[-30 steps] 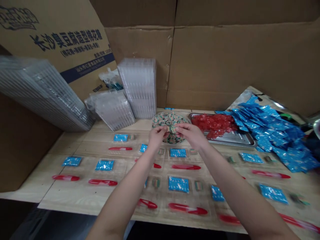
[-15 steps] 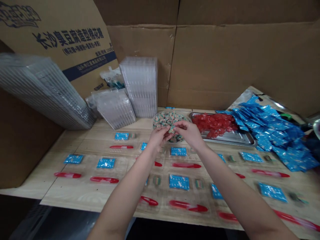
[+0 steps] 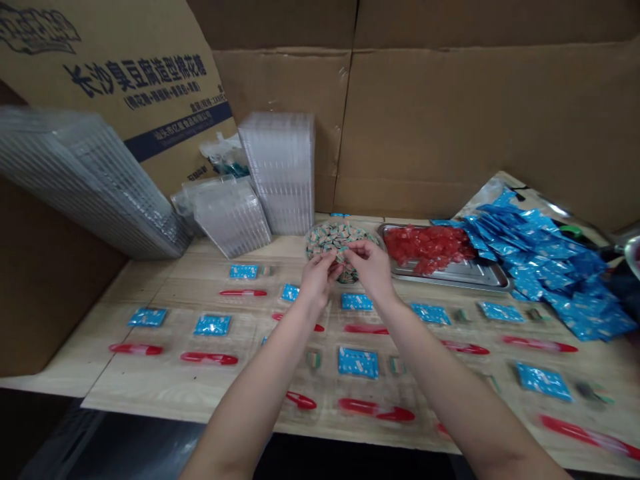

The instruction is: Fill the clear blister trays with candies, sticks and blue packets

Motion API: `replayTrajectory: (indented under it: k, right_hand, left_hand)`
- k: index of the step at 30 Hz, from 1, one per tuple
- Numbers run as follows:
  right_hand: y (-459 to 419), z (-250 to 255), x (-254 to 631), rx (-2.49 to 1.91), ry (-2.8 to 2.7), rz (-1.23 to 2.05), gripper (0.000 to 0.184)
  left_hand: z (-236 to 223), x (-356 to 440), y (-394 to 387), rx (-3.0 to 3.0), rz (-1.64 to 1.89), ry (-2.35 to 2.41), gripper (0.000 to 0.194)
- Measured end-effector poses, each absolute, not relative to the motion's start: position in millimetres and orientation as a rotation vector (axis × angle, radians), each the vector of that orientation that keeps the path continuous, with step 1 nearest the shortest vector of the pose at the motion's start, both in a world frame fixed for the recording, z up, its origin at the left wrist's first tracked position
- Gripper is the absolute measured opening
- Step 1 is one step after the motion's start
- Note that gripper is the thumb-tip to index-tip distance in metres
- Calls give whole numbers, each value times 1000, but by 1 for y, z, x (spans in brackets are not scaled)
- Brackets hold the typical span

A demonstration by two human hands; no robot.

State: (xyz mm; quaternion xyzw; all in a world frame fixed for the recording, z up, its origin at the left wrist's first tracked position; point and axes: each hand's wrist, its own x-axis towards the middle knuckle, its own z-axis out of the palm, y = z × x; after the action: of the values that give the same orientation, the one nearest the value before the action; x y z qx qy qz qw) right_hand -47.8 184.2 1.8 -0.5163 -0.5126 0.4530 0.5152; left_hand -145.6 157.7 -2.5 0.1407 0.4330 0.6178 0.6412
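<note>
Over the round clear bowl (image 3: 379, 239) my left hand (image 3: 319, 272) and my right hand (image 3: 371, 264) meet with fingertips pinched. Between them is a small green-and-tan striped piece (image 3: 342, 255), partly covered by the fingers. Many like pieces (image 3: 340, 233) fill the bowl. Nearer to me lie clear plastic trays, each with a blue sachet (image 3: 358, 363) and a red plastic utensil (image 3: 376, 409) whose exact kind I cannot make out. Some also hold a striped piece (image 3: 397, 365). My forearms cover parts of several trays.
A metal tray (image 3: 480, 275) with red packets (image 3: 429, 245) stands right of the bowl, beside a heap of blue sachets (image 3: 545, 247). Stacked clear trays (image 3: 283, 173) rise at the back left. Cardboard walls (image 3: 480, 120) enclose the far side.
Both hands stay pinched above the bowl, with small finger movements. My right forearm has shifted left, uncovering more of the sachets and utensils on the right.
</note>
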Motion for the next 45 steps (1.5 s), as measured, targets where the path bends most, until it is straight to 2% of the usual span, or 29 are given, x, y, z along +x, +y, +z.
replayTrajectory:
  k: [3,7,10,19,24,29,33,41,45]
  right_hand:
    - [185,1,-45,-1246,-1191,1126,22]
    - [189,11,-33,-1214,-1099,1336,26]
    - [192,20,-27,-1205,-1267,1460,26]
    - [185,12,-39,-1187,-1387,1449,22]
    - [178,18,-39,-1189,-1437,1303,23]
    - [176,25,-46,-1237,-1392,1498,21]
    - [178,20,-53,-1270,-1312,1464,17]
    - [170,14,-58,-1243,-1503,1515,27]
    - [157,9,-83,-1175,-1715,1277,19]
  left_hand:
    - [-3,-148,155,363,1433,953,12]
    - [-5,-154,155,441,1447,1023,8]
    - [-5,-160,155,513,1391,1051,9]
    - [4,-175,141,484,1338,968,11]
    - [0,-176,140,465,1433,1063,5]
    - [-1,-173,141,451,1408,1038,5]
    - [2,-172,139,413,1367,993,3]
    - [0,-181,117,499,1455,1053,23]
    - [0,-205,90,464,1541,1037,27]
